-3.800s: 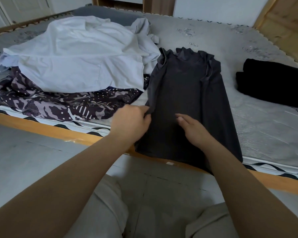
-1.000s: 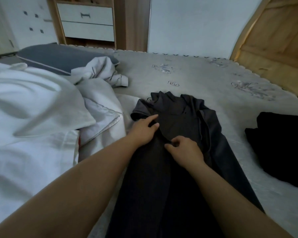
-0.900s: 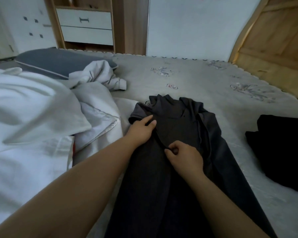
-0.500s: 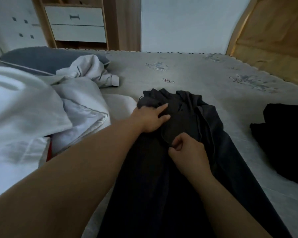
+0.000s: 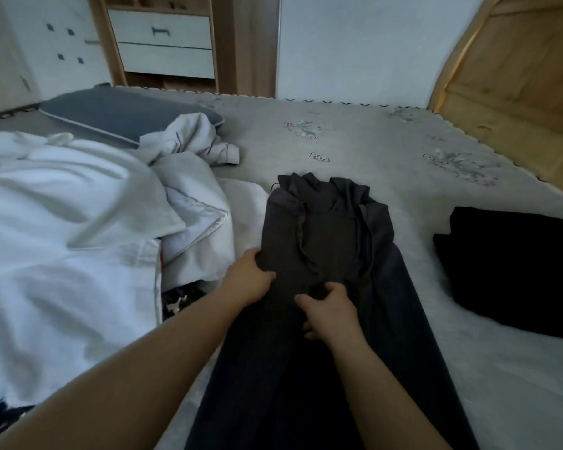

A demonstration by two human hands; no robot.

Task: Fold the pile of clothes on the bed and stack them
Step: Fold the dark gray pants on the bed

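Dark grey trousers [image 5: 322, 319] pinched by both hands; no writing legible.

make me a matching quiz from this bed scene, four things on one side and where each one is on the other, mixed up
Things:
1. dark grey garment
2. black folded clothes
3. white clothes pile
4. blue-grey pillow

Places:
A. far left of the bed, behind the white pile
B. right side of the bed, lying alone
C. middle, under the left hand and right hand
D. left side, nearest the camera

Pairs: 1-C, 2-B, 3-D, 4-A
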